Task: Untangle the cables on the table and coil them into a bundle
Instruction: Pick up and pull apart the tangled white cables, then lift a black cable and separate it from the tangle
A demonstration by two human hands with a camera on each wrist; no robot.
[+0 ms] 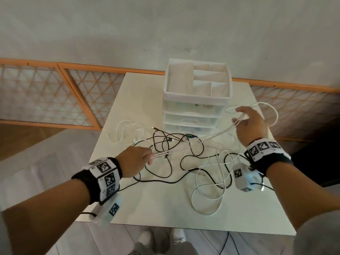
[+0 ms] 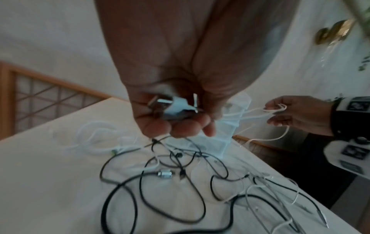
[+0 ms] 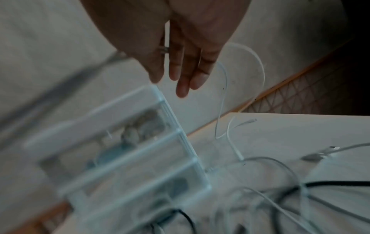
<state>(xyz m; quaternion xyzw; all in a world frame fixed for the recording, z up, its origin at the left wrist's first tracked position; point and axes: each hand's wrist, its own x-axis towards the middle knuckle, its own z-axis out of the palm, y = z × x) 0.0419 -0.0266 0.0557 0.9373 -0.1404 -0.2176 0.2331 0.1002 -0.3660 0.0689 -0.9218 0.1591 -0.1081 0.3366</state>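
A tangle of black cables [image 1: 165, 173] and white cables [image 1: 127, 133] lies across the white table [image 1: 156, 205]. My left hand [image 1: 138, 159] hovers low over the tangle's left side. Its fingers are curled round the plug ends [image 2: 174, 107] of a white cable [image 1: 217, 134]. That cable runs taut up and to the right to my right hand [image 1: 248, 124], raised beside the drawer unit. Loops of it hang round that hand [image 2: 296, 114], caught between thumb and fingers. The right wrist view shows one loop [image 3: 262, 69] arcing behind the fingers [image 3: 180, 71].
A clear plastic drawer unit [image 1: 196, 100] with an open compartment tray on top stands at the table's back middle. More white cable [image 1: 192, 197] lies looped at the front right. Wooden lattice screens [image 1: 46, 94] line the wall behind. The table's front edge is close to my body.
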